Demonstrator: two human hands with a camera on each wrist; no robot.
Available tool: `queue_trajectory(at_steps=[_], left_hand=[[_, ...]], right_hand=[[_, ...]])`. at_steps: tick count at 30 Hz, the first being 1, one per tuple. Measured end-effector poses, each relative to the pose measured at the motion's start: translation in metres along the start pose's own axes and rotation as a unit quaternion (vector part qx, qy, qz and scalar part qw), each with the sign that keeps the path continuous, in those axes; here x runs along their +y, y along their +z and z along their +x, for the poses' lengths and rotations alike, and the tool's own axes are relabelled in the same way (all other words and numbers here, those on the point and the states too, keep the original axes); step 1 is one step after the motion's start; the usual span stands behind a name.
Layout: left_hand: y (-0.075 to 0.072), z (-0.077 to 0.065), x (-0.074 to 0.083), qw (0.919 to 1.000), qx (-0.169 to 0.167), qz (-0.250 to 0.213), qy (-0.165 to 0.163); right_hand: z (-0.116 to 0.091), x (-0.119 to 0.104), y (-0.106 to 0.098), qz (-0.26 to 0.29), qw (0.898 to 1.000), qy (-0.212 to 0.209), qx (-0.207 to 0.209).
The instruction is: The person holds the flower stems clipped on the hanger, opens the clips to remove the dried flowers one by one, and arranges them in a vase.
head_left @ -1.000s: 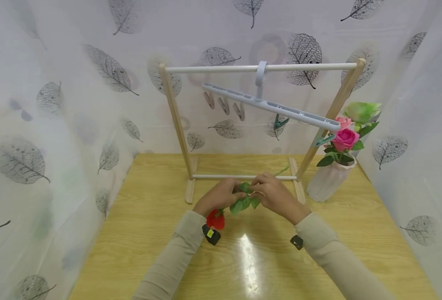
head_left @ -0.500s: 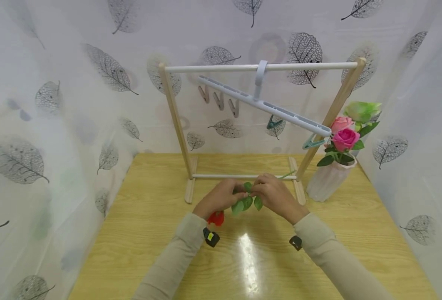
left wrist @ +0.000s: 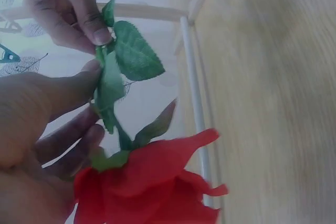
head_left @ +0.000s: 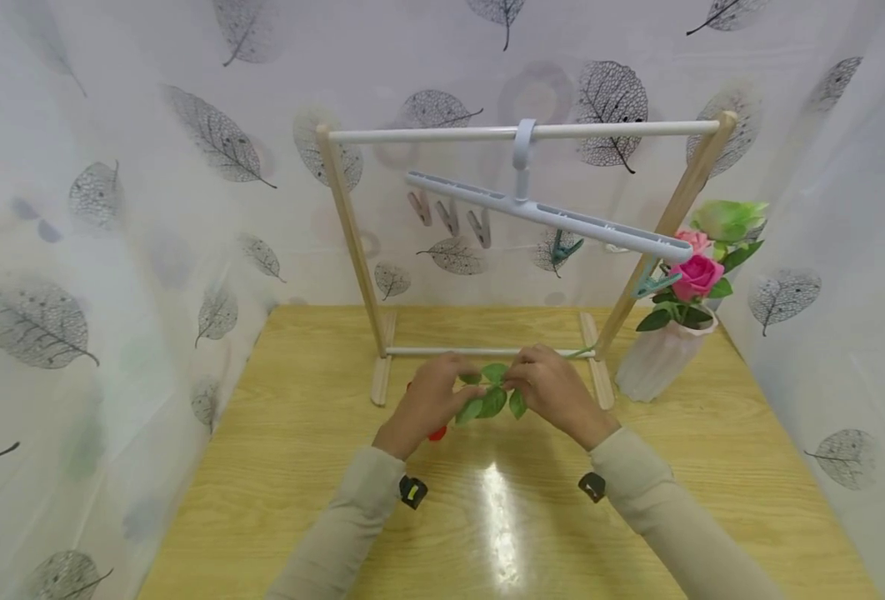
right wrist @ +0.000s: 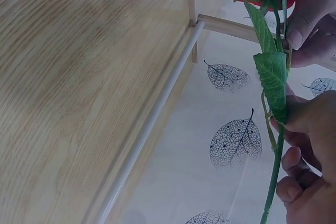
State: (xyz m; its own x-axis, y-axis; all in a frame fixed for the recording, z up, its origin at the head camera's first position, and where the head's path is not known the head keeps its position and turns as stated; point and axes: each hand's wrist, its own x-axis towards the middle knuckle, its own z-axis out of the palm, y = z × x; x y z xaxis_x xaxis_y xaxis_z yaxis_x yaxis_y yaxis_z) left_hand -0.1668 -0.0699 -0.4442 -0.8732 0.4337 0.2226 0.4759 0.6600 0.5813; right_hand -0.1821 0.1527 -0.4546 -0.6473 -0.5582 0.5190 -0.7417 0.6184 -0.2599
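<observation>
Both hands hold one artificial red rose (left wrist: 152, 182) low over the table, its stem lying roughly crosswise. My left hand (head_left: 423, 400) pinches it by the leaves below the bloom, hiding most of the red petals in the head view. Close beside it, my right hand (head_left: 551, 387) grips the green stem (right wrist: 274, 182) between thumb and curled fingers. Several green leaves (head_left: 493, 402) spread out in the gap between the two hands. Past the right hand, the bare stem end points toward the rack's right foot.
Behind the hands stands a wooden rack (head_left: 354, 242) with white bars. From its top bar hangs a pale hanger (head_left: 547, 215) with several clothespins (head_left: 446, 218), some grey, some teal. At right is a white vase (head_left: 656, 362) holding pink roses (head_left: 696, 277) and a green one.
My left hand has shifted slightly left and turned, covering more of the bloom. The right hand stays nearly in place. The hanger has swung back and forth on its bar.
</observation>
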Motion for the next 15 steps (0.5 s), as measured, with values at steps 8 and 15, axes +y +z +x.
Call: queue_trajectory(at_steps=[8,15], left_hand=[[0.0027,-0.0015,0.0007,0.9992,0.018,0.029,0.019],[0.0041,-0.0018,0.0027,0.9988,0.015,0.042,0.017]], right_hand=[[-0.0006,-0.0056,-0.002,-0.011,1.0,0.023,-0.002],[-0.0019,-0.0085,-0.0025,-0.009,0.999,0.037,-0.001]])
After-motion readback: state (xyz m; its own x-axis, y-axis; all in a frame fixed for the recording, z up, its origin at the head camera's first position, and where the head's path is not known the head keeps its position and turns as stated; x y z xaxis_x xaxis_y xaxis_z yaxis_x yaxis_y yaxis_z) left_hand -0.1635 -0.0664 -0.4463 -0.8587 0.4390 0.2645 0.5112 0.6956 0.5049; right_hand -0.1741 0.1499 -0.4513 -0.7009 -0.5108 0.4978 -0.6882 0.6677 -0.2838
